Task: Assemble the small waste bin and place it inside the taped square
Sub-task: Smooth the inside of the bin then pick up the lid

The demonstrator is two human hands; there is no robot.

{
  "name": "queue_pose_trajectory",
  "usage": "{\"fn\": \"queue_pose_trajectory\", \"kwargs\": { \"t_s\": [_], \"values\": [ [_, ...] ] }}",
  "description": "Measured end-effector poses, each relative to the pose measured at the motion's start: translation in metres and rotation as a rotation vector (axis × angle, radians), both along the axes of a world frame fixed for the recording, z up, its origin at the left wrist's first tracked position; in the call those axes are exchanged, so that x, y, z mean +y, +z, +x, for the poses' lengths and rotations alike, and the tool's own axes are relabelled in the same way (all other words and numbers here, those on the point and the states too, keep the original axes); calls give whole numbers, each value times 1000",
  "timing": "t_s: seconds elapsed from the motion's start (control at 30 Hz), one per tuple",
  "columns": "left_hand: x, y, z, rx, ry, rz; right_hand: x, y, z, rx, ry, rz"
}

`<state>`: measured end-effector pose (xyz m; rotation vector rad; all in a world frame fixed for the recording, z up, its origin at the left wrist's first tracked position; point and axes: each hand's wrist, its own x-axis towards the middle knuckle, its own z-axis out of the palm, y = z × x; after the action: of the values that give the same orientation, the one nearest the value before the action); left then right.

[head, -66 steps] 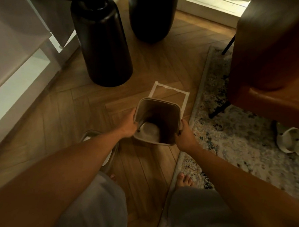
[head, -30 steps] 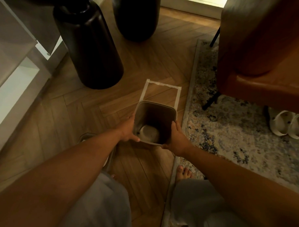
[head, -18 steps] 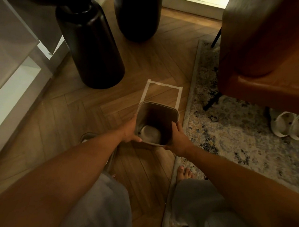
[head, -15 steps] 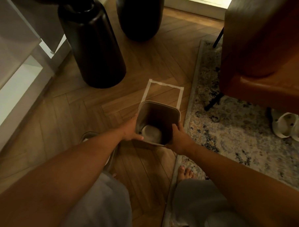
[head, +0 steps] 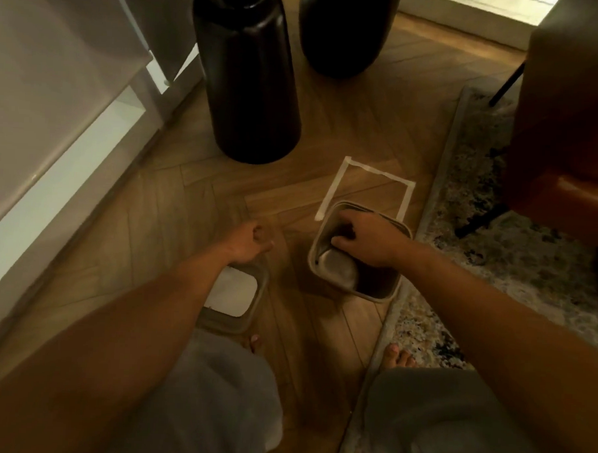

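Note:
The small beige waste bin [head: 380, 291] stands upright on the wood floor at the near edge of the white taped square [head: 337, 183], its far rim between the tape's two side strips. My right hand [head: 370, 241] lies over the bin's opening with fingers curled down inside; what they touch is hidden. My left hand [head: 250, 241] hovers to the left of the bin, loosely closed and holding nothing. Just below it the bin's lid [head: 235, 290], grey-rimmed with a white panel, lies flat on the floor.
Two tall black vases [head: 249, 80] [head: 344, 26] stand behind the square. A patterned rug [head: 515, 256] borders it on the right, with a brown chair [head: 569, 118] on it. White furniture [head: 56, 113] lines the left. My bare toes [head: 400, 355] are near the rug's edge.
My left hand has let go of the bin and moved left over the lid. My right hand has shifted from the bin's side to its opening. The view has tilted, showing the lid.

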<state>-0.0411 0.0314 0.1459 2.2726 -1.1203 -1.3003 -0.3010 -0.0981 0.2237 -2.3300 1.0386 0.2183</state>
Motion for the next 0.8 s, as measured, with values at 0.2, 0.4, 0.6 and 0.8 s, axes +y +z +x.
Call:
{"fn": "queue_pose_trajectory", "kwargs": {
  "t_s": [0.2, 0.4, 0.6, 0.8],
  "values": [
    [88, -40, 92, -34, 218, 80, 28, -31, 131, -40, 179, 106],
    [129, -77, 122, -66, 246, 120, 46, -78, 182, 4, 157, 155],
    [134, -81, 116, -84, 245, 182, 59, -114, 184, 23, 74, 180],
    [162, -122, 128, -51, 185, 226, 92, -176, 211, 63, 71, 302]
  ]
}}
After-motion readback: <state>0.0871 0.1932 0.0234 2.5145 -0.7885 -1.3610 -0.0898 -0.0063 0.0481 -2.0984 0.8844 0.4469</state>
